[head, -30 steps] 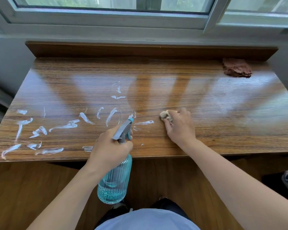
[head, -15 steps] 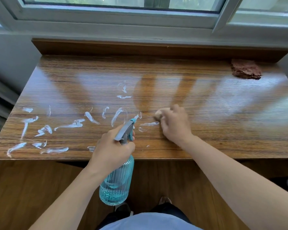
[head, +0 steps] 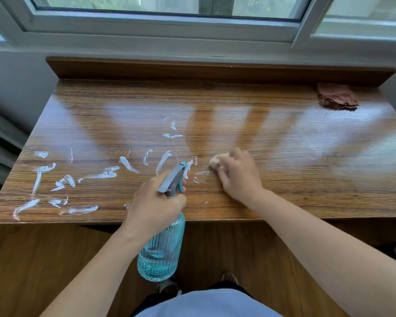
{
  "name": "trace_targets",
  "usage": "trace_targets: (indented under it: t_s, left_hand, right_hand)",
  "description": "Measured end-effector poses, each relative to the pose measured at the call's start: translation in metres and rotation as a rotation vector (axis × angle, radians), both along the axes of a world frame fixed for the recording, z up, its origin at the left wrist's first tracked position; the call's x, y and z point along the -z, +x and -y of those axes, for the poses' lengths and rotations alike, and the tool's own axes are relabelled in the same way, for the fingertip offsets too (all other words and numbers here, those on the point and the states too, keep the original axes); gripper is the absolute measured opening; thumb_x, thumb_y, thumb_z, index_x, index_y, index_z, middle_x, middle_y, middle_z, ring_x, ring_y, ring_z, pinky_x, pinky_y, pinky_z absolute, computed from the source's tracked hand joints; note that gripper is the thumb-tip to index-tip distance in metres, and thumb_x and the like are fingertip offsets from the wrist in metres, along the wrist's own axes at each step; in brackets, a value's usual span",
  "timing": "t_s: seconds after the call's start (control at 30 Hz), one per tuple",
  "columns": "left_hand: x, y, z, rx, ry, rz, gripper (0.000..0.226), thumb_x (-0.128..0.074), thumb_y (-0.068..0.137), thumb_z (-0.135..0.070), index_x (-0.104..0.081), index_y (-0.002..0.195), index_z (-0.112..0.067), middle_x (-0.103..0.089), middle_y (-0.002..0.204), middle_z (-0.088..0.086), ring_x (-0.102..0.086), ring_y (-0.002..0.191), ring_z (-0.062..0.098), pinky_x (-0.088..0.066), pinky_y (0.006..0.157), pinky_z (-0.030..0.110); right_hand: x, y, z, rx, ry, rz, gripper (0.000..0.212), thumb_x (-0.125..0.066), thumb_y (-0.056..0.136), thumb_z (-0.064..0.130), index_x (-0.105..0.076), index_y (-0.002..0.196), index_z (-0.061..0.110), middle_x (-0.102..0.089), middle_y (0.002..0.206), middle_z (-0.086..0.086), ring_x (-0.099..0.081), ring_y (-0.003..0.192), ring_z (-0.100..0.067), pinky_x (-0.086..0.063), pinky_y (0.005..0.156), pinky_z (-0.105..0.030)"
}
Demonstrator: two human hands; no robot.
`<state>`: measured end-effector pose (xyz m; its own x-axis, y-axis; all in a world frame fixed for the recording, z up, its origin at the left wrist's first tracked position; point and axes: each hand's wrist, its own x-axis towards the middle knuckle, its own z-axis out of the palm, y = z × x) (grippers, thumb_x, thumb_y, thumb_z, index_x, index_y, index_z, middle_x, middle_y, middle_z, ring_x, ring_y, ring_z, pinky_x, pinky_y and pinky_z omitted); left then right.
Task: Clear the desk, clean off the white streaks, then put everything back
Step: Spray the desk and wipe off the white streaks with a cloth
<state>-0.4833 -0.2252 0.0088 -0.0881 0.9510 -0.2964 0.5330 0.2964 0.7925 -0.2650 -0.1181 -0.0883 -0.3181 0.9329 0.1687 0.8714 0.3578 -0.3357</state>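
Mid-clean. The desk (head: 215, 106) is already cleared; white streaks (head: 101, 175) are confined to its left and centre-front, the right half looks wiped and glossy.

Right hand (head: 238, 175) is pressed palm-down on the desk, fingers curled over a small pale wad (head: 215, 162), probably a tissue or cloth; blurred, so material can't be told. Left hand (head: 156, 204) is wrapped round the neck of a spray bottle (head: 162, 243), held at the front edge with its nozzle aimed at the streaks just ahead.

Key relation: remaining streaks lie to the left of the wad, the nearest ones just beside its fingertips. The patch runs long-axis left-right along the front edge, with a short spur toward the back. The right hand holds the wiper, so the sweep is judged to go leftward, past the bottle; the left hand is nearer the far-left marks but is occupied.

Counts: one bottle, one wad, one brown rag (head: 337, 99) at the far right corner, untouched; streaks roughly twenty, overlapping, exact count not possible.
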Motion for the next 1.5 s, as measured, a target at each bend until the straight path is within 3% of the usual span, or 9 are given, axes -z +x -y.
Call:
trace_targets:
  t_s: [0.1, 0.2, 0.4, 0.5, 0.77, 1.0, 1.23, 1.43, 1.5]
  left_hand:
    - [0.000, -0.001, -0.001, -0.003, 0.009, 0.011, 0.019, -0.061, 0.085, -0.007, -0.064, 0.089, -0.025, -0.048, 0.051, -0.019, -0.040, 0.045, 0.007, -0.041, 0.056, 0.034]
    - [0.000, -0.001, -0.001, 0.000, 0.006, 0.008, 0.019, -0.061, 0.086, -0.007, -0.064, 0.090, -0.025, -0.047, 0.051, -0.019, -0.040, 0.044, 0.008, -0.040, 0.054, 0.033]
    - [0.000, -0.006, -0.002, 0.005, -0.003, 0.017, 0.018, -0.060, 0.086, -0.006, -0.065, 0.091, -0.023, -0.055, 0.063, -0.006, -0.040, 0.045, 0.008, -0.039, 0.055, 0.033]
    - [0.002, -0.008, -0.004, 0.000, 0.005, -0.003, 0.019, -0.061, 0.085, -0.007, -0.065, 0.091, -0.025, -0.055, 0.061, -0.009, -0.042, 0.048, 0.008, -0.040, 0.056, 0.033]
    - [0.005, -0.007, -0.010, 0.002, -0.005, -0.006, 0.020, -0.060, 0.084, -0.008, -0.065, 0.090, -0.027, -0.044, 0.053, -0.013, -0.038, 0.049, 0.011, -0.040, 0.056, 0.035]
    - [0.004, -0.010, -0.011, 0.009, 0.003, -0.005, 0.021, -0.059, 0.085, -0.006, -0.064, 0.090, -0.026, -0.043, 0.053, -0.011, -0.039, 0.046, 0.009, -0.041, 0.054, 0.035]
    - [0.009, -0.014, -0.006, -0.036, -0.009, 0.034, 0.022, -0.060, 0.084, -0.008, -0.065, 0.092, -0.028, -0.049, 0.054, -0.017, -0.042, 0.047, 0.008, -0.040, 0.054, 0.032]
    - [0.008, -0.020, 0.001, -0.040, 0.005, -0.006, 0.017, -0.060, 0.086, -0.011, -0.066, 0.094, -0.025, -0.054, 0.070, -0.002, -0.043, 0.056, 0.012, -0.040, 0.055, 0.031]
    - [0.008, -0.021, 0.002, -0.041, 0.006, -0.026, 0.016, -0.060, 0.086, -0.011, -0.066, 0.093, -0.024, -0.054, 0.070, 0.000, -0.042, 0.056, 0.013, -0.040, 0.056, 0.032]
  right_hand:
    - [-0.003, 0.012, 0.059, -0.448, -0.074, 0.011, 0.019, -0.058, 0.093, 0.029, -0.063, 0.111, 0.025, -0.050, 0.102, 0.003, -0.043, 0.091, -0.016, -0.044, 0.079, -0.034]
    - [-0.006, 0.024, 0.062, -0.590, -0.102, 0.076, 0.026, -0.059, 0.096, 0.033, -0.065, 0.120, 0.027, -0.051, 0.103, 0.005, -0.045, 0.091, -0.014, -0.041, 0.079, -0.027]
    - [0.004, 0.015, -0.026, 0.027, -0.019, -0.102, 0.031, -0.069, 0.093, 0.025, -0.070, 0.123, 0.020, -0.045, 0.099, -0.001, -0.046, 0.093, -0.022, -0.051, 0.080, -0.043]
    - [0.007, 0.004, -0.032, 0.080, 0.001, -0.071, 0.024, -0.068, 0.092, 0.025, -0.072, 0.116, 0.023, -0.044, 0.098, 0.000, -0.046, 0.094, -0.024, -0.051, 0.079, -0.046]
    - [-0.005, -0.003, 0.060, -0.601, -0.124, 0.026, 0.033, -0.057, 0.095, 0.029, -0.064, 0.128, 0.029, -0.051, 0.107, 0.002, -0.045, 0.097, -0.016, -0.041, 0.081, -0.029]
    - [0.003, -0.017, -0.018, 0.078, -0.019, -0.087, 0.018, -0.065, 0.092, 0.020, -0.073, 0.108, 0.023, -0.047, 0.097, 0.001, -0.044, 0.092, -0.020, -0.050, 0.082, -0.045]
    - [-0.004, -0.005, 0.048, -0.595, -0.125, -0.004, 0.030, -0.064, 0.094, 0.026, -0.068, 0.124, 0.028, -0.053, 0.107, 0.001, -0.047, 0.097, -0.017, -0.043, 0.080, -0.028]
    - [0.007, -0.025, -0.008, 0.004, -0.015, -0.108, 0.020, -0.067, 0.091, 0.021, -0.074, 0.109, 0.019, -0.052, 0.097, -0.005, -0.048, 0.091, -0.023, -0.051, 0.077, -0.046]
    - [0.009, -0.037, 0.006, 0.013, -0.018, -0.127, 0.019, -0.065, 0.089, 0.019, -0.073, 0.106, 0.020, -0.052, 0.099, -0.004, -0.048, 0.093, -0.023, -0.051, 0.078, -0.044]
